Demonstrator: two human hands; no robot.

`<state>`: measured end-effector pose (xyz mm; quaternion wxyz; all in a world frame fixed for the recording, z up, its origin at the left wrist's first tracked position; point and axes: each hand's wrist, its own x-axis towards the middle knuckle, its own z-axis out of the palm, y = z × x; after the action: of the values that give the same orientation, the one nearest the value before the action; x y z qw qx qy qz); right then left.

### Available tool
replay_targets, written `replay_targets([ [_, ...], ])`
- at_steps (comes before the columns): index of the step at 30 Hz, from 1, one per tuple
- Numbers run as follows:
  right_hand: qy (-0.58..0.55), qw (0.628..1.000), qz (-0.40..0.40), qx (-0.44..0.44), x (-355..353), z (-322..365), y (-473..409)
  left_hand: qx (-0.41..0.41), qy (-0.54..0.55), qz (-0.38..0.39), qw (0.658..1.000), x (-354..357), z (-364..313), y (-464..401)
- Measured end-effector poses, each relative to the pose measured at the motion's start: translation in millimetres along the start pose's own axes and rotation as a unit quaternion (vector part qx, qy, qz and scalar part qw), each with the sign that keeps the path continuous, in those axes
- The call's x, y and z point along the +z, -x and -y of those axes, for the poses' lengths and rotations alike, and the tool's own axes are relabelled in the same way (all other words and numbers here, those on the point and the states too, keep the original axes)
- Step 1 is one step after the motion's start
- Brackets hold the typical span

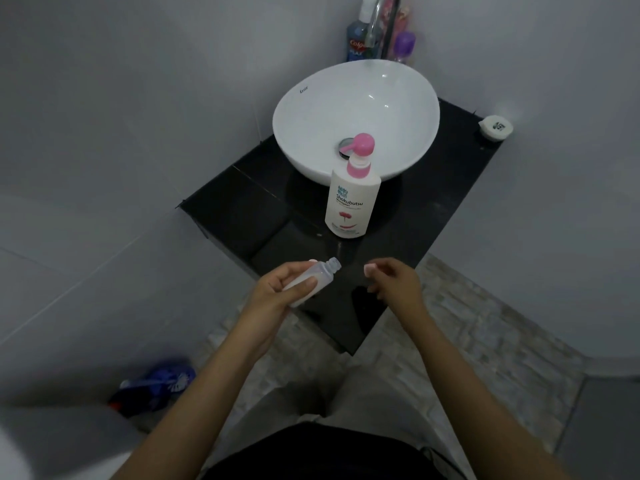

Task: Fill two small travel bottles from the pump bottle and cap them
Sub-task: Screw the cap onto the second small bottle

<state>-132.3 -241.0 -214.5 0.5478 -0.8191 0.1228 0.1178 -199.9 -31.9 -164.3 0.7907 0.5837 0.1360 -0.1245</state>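
Note:
A small clear travel bottle (320, 276) lies tilted in my left hand (277, 292), its uncapped neck pointing up and right over the front of the black counter (433, 216). My right hand (393, 280) hovers just to the right of it with fingers loosely curled; I cannot make out a cap in it. The white pump bottle (351, 199) with a pink pump head stands upright on the counter in front of the sink, its spout pointing left. No second travel bottle shows.
A white bowl sink (304, 109) sits on the counter with a tap (375, 19) and several toiletry bottles (360, 39) behind it. A small white round container (495, 127) rests at the counter's far right corner. A blue object (156, 386) lies on the floor at left.

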Motion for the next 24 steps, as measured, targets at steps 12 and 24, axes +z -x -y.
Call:
replay_targets([
  [12, -0.110, 0.977, 0.132, -0.124, -34, 84, 69, 0.035, -0.092, 0.037, 0.994, 12, -15, -1],
  [24, 0.063, 0.986, 0.091, -0.128, -29, 95, 79, 0.055, -0.113, 0.036, 0.991, 18, -24, 17],
])
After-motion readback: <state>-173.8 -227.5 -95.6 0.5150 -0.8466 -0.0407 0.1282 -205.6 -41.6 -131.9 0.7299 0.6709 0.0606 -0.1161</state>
